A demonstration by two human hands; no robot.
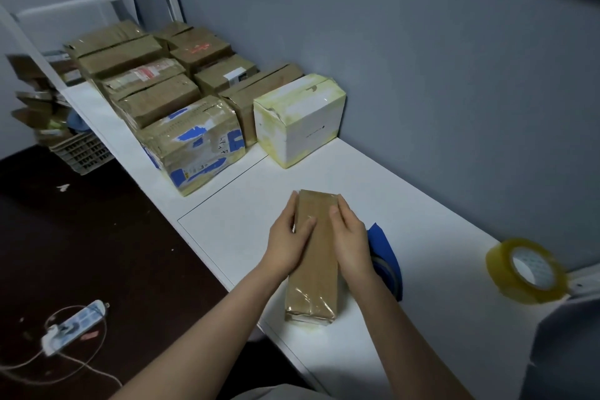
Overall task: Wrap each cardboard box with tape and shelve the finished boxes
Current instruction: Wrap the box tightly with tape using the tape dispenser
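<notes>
1 narrow taped carton (316, 256) lies on white table (422, 204), mid-frame, long axis 12–6 o'clock, far end to 12. L hand (285, 239) & R hand (352, 237) flank it: fingers straight, together, pressed on its sides, thumbs on top. Approx 10 wrapped boxes (191, 143) in 2 rows at 10–11. Clear tape roll (526, 269) at 3, blue tape roll (386, 256) just R of carton. 1 floor crate (81, 153) at 9, contents unclear

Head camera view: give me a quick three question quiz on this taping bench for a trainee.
1. True or false: the left hand and the right hand both touch the narrow brown box.
2. What stands at the right end of the table? A) scissors B) tape roll C) marker
3. Fill in: the blue object lies on the box's ____ side.
Key: 1 true; 2 B; 3 right.
</notes>
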